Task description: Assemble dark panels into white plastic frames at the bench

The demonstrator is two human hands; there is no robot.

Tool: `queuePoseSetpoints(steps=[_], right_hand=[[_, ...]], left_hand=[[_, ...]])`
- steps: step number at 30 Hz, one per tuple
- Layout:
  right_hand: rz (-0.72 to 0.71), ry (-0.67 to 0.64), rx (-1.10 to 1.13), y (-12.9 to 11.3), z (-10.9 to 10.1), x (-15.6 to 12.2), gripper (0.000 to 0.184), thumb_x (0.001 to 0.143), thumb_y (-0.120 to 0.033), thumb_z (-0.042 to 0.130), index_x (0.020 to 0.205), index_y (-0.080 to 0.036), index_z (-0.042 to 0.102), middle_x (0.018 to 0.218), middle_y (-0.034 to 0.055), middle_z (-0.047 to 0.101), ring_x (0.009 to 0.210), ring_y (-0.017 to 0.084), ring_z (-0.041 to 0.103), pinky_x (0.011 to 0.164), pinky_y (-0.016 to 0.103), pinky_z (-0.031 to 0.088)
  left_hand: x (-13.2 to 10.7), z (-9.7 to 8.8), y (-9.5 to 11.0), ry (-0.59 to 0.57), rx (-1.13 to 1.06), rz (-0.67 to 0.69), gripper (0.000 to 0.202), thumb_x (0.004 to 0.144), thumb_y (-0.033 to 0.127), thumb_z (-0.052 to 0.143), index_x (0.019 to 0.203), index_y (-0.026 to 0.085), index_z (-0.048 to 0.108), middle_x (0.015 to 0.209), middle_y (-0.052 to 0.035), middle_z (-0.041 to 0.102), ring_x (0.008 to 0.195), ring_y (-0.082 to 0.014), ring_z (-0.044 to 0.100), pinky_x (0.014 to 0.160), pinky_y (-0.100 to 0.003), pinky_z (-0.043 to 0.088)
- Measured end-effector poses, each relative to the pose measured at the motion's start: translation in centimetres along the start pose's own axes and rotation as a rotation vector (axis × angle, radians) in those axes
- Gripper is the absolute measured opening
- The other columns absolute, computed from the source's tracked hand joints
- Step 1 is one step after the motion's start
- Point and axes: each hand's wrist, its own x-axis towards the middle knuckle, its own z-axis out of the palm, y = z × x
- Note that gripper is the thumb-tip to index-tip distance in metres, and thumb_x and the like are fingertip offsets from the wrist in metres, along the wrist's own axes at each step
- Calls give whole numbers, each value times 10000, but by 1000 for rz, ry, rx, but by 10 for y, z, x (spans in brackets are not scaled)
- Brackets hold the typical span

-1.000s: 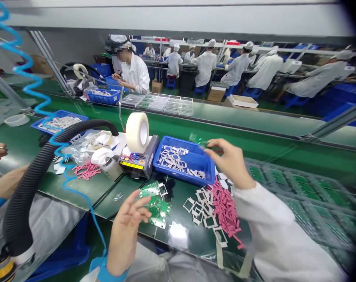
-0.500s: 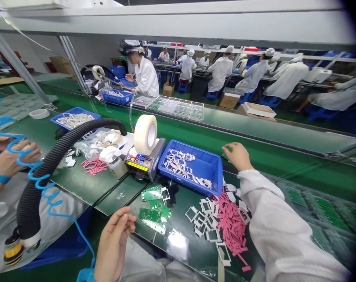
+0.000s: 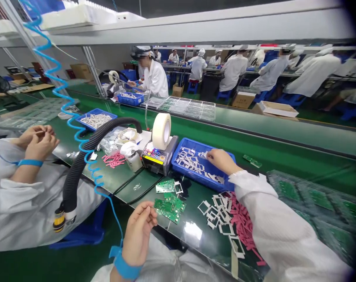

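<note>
My right hand [image 3: 220, 160] reaches into a blue bin [image 3: 195, 179] of small white frames [image 3: 189, 160]. Its fingers are curled down among the frames, and I cannot make out what they pinch. My left hand [image 3: 139, 231] hovers at the table's near edge with its fingers loosely apart and nothing in them. It is just left of a few green circuit boards [image 3: 169, 205]. Loose white frames [image 3: 217, 213] and a heap of pink strips [image 3: 244, 225] lie below my right sleeve. One small green board [image 3: 252, 160] lies on the belt beyond the bin.
A tape dispenser [image 3: 159, 156] with a white roll [image 3: 162, 131] stands left of the bin. A black hose [image 3: 87, 156] and a blue coiled line [image 3: 63, 102] cross the left side. A co-worker's hands [image 3: 38, 139] work at the left. Trays of green boards [image 3: 313, 199] lie at the right.
My right hand left the small green board on the belt and came back left into the blue bin. My left hand drew back from the circuit boards toward the table edge.
</note>
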Motion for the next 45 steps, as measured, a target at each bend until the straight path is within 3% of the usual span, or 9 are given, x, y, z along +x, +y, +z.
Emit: queuePoseSetpoints(steps=[6,15,22,25,27,31,34,39,45], right_hand=[[49,-22,-3,6,-1,-18,274,899,-328,523,1107,-153,564,1109,71,590,947,178,594,819,388,504],[-37,-104,73,-26,15,0,288,894,-326,531,1127,-158,555,1127,75,582,950,179,593,809,383,510],[3,95,205,-51,-33,-51,194,897,-268,501,892,-129,636,836,56,658,768,151,614,730,291,480],[-231,106,339,-94,-45,-102,181,878,-331,530,837,-193,640,790,3,659,705,106,604,667,203,460],[-635,111,480,-126,-42,-132,182,901,-267,491,831,-172,630,783,26,645,707,108,596,641,201,459],[-928,57,485,-160,-28,-161,230,926,-152,399,924,-144,630,839,66,641,734,125,598,650,223,488],[-722,-30,567,-155,-15,-156,199,886,-183,500,1061,-188,596,1046,67,633,932,137,611,805,241,493],[80,2,325,-141,24,-120,263,853,-267,538,1072,-123,561,1013,144,625,902,242,636,771,342,488],[278,-53,210,-147,50,-96,350,834,-401,550,967,-78,572,1002,206,587,867,307,638,663,350,459]], left_hand=[[0,6,-7,-69,-53,-75,102,742,224,657,822,162,659,630,9,590,601,-91,508,585,-225,418],[4,-10,-10,7,-50,-88,126,738,227,661,837,150,648,637,9,591,598,-86,513,592,-224,428],[7,-3,-8,-196,-39,-218,123,773,223,626,866,143,642,679,-17,638,619,-99,577,594,-223,447],[10,1,-14,-387,-66,-492,268,823,345,561,942,118,638,786,-83,701,634,-132,646,552,-223,470],[12,1,-21,-499,-86,-669,409,841,460,495,926,86,637,803,-127,717,597,-145,667,486,-206,462],[10,-8,-31,-577,-65,-683,311,776,405,621,801,95,615,637,-102,709,464,-116,634,387,-152,408],[8,-19,-31,-470,-36,-594,258,689,329,724,753,120,586,621,-75,703,455,-101,623,392,-139,413],[6,-40,-29,-280,108,-407,226,658,264,744,697,149,553,749,-59,705,603,-132,658,451,-177,457],[0,-63,-17,-219,65,-336,197,758,328,652,784,134,642,984,-125,699,886,-205,656,734,-299,507]])
